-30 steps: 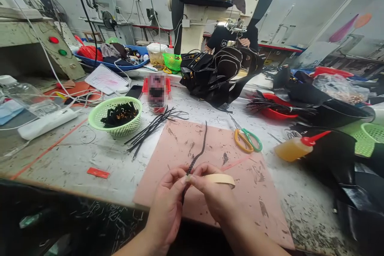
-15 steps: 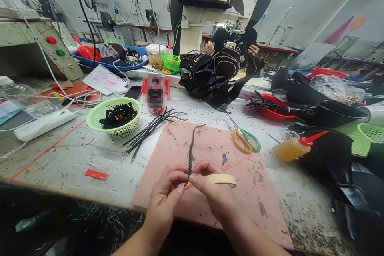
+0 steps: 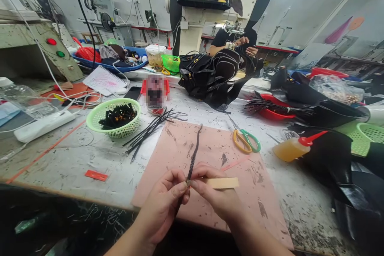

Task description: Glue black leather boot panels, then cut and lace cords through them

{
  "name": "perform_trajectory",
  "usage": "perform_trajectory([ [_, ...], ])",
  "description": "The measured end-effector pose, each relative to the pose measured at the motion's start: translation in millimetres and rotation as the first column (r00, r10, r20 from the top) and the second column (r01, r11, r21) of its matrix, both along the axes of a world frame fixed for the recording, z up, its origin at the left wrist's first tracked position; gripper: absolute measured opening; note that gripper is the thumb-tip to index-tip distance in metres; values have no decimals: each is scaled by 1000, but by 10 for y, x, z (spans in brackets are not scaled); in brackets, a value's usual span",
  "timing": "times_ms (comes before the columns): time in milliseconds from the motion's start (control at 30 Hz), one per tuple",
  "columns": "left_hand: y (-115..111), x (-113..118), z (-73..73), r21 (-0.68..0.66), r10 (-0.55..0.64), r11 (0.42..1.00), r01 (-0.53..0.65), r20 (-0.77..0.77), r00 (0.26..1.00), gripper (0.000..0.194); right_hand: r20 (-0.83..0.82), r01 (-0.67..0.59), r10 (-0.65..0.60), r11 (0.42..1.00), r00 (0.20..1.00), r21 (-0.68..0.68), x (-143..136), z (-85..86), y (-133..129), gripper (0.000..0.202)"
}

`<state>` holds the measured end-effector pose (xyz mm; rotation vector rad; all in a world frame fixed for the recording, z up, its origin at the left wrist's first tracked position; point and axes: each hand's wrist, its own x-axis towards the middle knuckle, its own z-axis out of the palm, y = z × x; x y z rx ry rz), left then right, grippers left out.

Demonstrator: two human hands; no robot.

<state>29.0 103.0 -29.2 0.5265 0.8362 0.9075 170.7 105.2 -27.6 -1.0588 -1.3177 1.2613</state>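
Head view. From my post I see both hands over the near part of a pink mat, meeting at a black braided cord. Left hand: thumb and fingers pinch the cord near its lower end. Right hand: thumb and forefinger pinch the same spot. The cord runs forward, its tip near the mat's far edge. A cream band of tape juts from the right hand; how it is gripped I can't tell.

Around: scissors on the mat's far right corner, loose black strips just off its far left. A black bag blocks part of my view of the sewing machine and a co-worker.

Containers: pale green basket, black pieces with gold bits inside. Red bowl, a strip bundle across it. Squeeze bottle, tilted, amber liquid within. Blue tray, mixed cloth and small items.
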Motion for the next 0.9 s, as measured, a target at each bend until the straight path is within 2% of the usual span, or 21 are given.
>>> perform_trajectory([
  [133, 3, -1, 31, -62, -8, 998, 12, 56, 998, 24, -3, -77, 77, 992, 997, -100, 21, 30, 17, 16],
  [233, 3, -6, 24, -57, -2, 998, 4, 30, 1000, 25, 26, -84, 88, 986, 996, -147, 24, 34, 10, 16],
  [367, 13, -42, -12, 97, -8, 995, 25, -169, 986, 24, 278, 37, -17, 997, 960, -64, 19, 68, -10, 6],
  [433, 17, -65, -27, 162, -12, 985, 56, -262, 965, 22, 327, 6, 10, 999, 945, -46, 25, 97, -9, 5],
  [500, 14, -82, -28, 161, -32, 984, 80, -284, 958, 22, 288, -93, 106, 994, 952, -59, 47, 126, 4, 8],
  [567, 7, -89, -8, 123, -63, 988, 96, -244, 968, 23, 246, -178, 184, 983, 952, -46, 82, 149, 28, 11],
  [733, 7, -71, 57, -17, -165, 986, 164, -84, 983, 26, 281, -319, 287, 945, 916, 77, 169, 171, 97, 13],
  [900, 9, -61, 23, -72, -274, 958, 276, 30, 961, 27, 262, -404, 349, 894, 900, 195, 183, 166, 135, 13],
])
